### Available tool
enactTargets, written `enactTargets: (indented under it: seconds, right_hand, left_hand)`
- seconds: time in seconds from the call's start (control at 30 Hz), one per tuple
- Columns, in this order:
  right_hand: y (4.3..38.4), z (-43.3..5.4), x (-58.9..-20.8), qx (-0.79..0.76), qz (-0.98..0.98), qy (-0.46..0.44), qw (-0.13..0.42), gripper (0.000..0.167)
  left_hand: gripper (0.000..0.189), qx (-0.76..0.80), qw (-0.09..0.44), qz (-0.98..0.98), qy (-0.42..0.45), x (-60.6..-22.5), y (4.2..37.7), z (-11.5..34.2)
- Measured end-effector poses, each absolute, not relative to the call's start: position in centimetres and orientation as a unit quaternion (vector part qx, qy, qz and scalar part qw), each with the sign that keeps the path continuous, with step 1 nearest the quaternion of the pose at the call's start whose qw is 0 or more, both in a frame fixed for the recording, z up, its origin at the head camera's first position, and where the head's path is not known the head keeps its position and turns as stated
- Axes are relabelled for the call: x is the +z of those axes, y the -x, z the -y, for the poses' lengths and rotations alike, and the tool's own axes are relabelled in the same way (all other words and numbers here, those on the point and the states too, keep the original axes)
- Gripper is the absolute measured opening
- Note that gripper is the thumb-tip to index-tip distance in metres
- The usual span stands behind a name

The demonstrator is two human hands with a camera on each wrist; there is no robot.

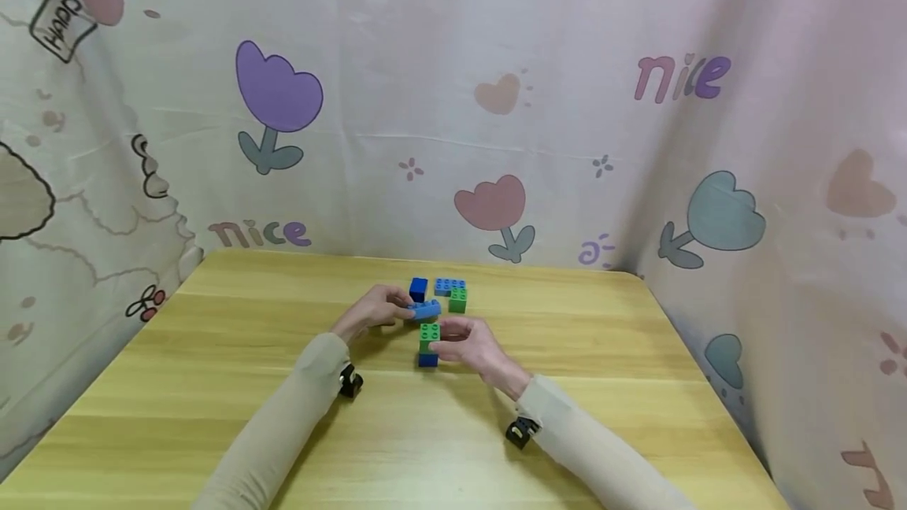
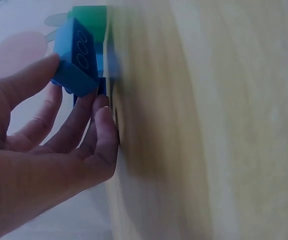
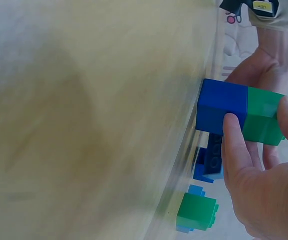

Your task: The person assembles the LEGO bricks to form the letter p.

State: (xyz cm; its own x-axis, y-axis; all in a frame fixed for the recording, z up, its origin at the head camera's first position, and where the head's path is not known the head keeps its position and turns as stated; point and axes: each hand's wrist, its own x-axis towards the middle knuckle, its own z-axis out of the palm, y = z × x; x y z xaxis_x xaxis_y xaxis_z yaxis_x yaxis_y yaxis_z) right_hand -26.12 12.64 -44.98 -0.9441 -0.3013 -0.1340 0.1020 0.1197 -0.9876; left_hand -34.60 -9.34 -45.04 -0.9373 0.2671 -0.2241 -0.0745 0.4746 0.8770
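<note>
A long light blue brick [image 1: 427,309] is pinched by its near end between the thumb and fingers of the left hand [image 1: 375,308], and is held tilted, with its hollow underside shown in the left wrist view; a small stack [image 1: 429,345] is gripped by the right hand [image 1: 476,345], the thumb being laid against the upper green block [image 1: 429,334] and a finger pressed on the lower blue block [image 1: 428,361], while whether the stack is rested on the table [image 1: 397,455] or held just above it cannot be told. Just beyond the pinched brick, a loose blue block [image 1: 418,290] is set on the table, and to its right a second light blue brick [image 1: 449,286] is placed, with another green block [image 1: 458,301] at its near side; whether these last two are joined cannot be made out. Judged from this, only an early part of the building seems to be done: one green block is seated on one blue block, the pinched brick is not yet attached to that stack, and the pieces at the back are apparently left to be added. Behind the table, a cloth [image 1: 567,140] printed with flowers is hung
</note>
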Motion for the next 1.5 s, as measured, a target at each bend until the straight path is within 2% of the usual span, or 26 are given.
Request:
enactTargets:
  seconds: [0.4, 0.87, 1.13, 1.5]
  right_hand:
    - [25.7, -13.7, -45.2, -0.659, -0.737, 0.057, 0.141, 0.047]
    - [26.2, -12.4, -45.1, -0.653, -0.739, 0.079, 0.145, 0.045]
    - [26.3, -12.5, -45.0, -0.651, -0.742, 0.071, 0.141, 0.042]
    - [26.3, -12.5, -45.1, -0.658, -0.735, 0.078, 0.145, 0.041]
  left_hand:
    - [0.023, 0.55, 0.178, -0.813, -0.07, -45.3, 34.4, 8.7]
    - [0.022, 0.626, 0.187, -0.754, -0.067, -44.4, 33.1, 9.8]
    - [0.031, 0.637, 0.185, -0.738, -0.122, -43.6, 32.4, 9.4]
    - [0.036, 0.619, 0.157, -0.743, -0.201, -43.1, 31.2, 8.9]
